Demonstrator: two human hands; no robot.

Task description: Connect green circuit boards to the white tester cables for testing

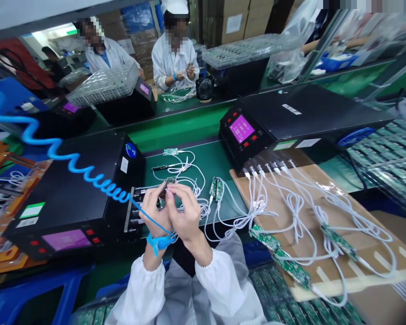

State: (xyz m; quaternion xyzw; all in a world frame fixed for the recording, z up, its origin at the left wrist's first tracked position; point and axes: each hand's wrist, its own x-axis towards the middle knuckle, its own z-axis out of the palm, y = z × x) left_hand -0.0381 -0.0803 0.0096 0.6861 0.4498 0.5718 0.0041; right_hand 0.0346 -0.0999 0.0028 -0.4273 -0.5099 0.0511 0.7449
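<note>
A small circuit board (pixel 169 181) is pinched up between my two hands, its lower part hidden by fingers. My left hand (pixel 153 208) is closed on its left side and wears a blue wrist strap (pixel 159 243) on a coiled cord. My right hand (pixel 184 212) grips at the board's near end, thumb and fingertips together. Beyond them, a green circuit board (pixel 171 151) lies on the mat with a white cable plugged in. Right of my hands, a pair of circuit boards (pixel 216 188) lies side by side, also cabled. White cables (pixel 196 194) loop around the hands.
A black test box (pixel 77 180) with a pink screen stands at left, another black test box (pixel 291 113) at right. White cables run from it over a cardboard sheet (pixel 284 225) bearing several boards. The blue coiled cord (pixel 84 171) crosses the left side. Co-workers sit across the bench.
</note>
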